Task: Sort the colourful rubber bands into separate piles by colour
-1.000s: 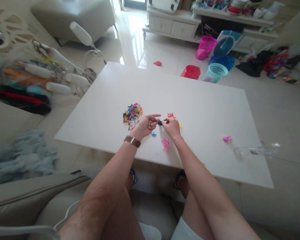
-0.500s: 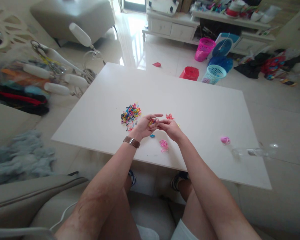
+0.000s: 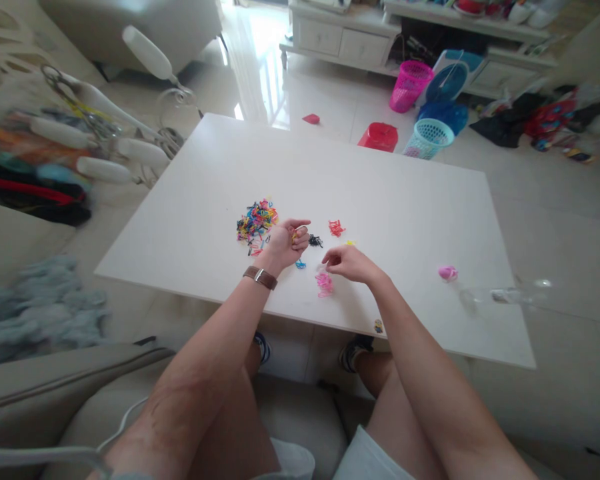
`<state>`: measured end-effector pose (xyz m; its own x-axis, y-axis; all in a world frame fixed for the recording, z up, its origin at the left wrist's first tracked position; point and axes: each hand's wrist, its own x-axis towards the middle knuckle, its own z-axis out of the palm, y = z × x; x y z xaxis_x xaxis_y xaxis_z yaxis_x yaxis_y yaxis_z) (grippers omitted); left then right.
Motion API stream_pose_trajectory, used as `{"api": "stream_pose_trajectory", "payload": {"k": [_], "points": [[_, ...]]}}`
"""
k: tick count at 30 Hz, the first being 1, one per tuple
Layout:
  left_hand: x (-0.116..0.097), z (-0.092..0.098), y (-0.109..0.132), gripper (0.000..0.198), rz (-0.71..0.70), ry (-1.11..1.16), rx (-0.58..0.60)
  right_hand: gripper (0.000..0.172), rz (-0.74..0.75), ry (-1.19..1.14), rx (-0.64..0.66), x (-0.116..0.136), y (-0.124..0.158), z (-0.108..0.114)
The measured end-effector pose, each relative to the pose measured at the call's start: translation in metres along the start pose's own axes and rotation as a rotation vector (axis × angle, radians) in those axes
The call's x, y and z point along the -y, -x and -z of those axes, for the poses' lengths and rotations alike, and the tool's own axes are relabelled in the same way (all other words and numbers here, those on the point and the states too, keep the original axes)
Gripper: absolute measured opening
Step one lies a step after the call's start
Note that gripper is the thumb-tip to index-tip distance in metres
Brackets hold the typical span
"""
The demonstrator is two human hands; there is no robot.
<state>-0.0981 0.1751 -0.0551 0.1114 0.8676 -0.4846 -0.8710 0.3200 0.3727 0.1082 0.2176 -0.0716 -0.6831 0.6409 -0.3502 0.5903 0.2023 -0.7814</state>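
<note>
On the white table [image 3: 405, 207], from left to right: a mixed pile of small multicoloured pieces [image 3: 257, 221] lies just beyond a brown wristwatch [image 3: 260, 276]. The left hand [image 3: 286, 241] is curled around a few coloured pieces [image 3: 295, 237], its index finger extended. Near it lie a blue cluster [image 3: 301, 265] and, just beside the fingers, a black cluster [image 3: 315, 241]. Next come a pink cluster [image 3: 325, 285] and, farther back, a red cluster [image 3: 336, 228]. The right hand [image 3: 347, 263] hovers near the pink cluster, fingers bent together; whether they grip anything cannot be told. A yellow cluster [image 3: 351, 243] lies just behind it. Far right are a pink-purple object [image 3: 448, 273] and a clear bottle [image 3: 505, 295].
</note>
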Motion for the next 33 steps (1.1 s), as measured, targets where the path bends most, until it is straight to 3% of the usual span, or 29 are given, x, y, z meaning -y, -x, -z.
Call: {"api": "stream_pose_trajectory", "payload": {"k": [5,9,13,17,21,25,33], "points": [[0.005,-0.001,-0.003,0.009,0.01,0.05,-0.074,0.015,-0.029,0.129,0.212,-0.003,0.005,-0.007],[0.009,-0.001,-0.006,0.011,0.002,0.081,-0.146,0.013,-0.042,0.179,0.234,-0.003,0.004,-0.01],[0.011,-0.003,-0.006,0.013,-0.002,0.113,-0.196,0.013,0.015,0.17,0.1,-0.001,0.002,-0.008],[0.012,-0.006,-0.005,0.016,-0.001,0.115,-0.222,0.002,0.159,0.064,-0.202,0.005,0.001,-0.005],[0.016,-0.005,-0.007,0.022,-0.007,0.097,-0.221,0.009,0.281,-0.069,-0.423,0.014,0.0,-0.008],[0.019,-0.003,-0.01,0.023,-0.007,0.052,-0.186,0.015,0.333,-0.087,-0.407,0.018,-0.003,-0.016],[0.023,-0.004,-0.011,0.026,0.066,-0.012,-0.153,0.01,0.385,-0.068,-0.398,0.016,-0.008,-0.025]]}}
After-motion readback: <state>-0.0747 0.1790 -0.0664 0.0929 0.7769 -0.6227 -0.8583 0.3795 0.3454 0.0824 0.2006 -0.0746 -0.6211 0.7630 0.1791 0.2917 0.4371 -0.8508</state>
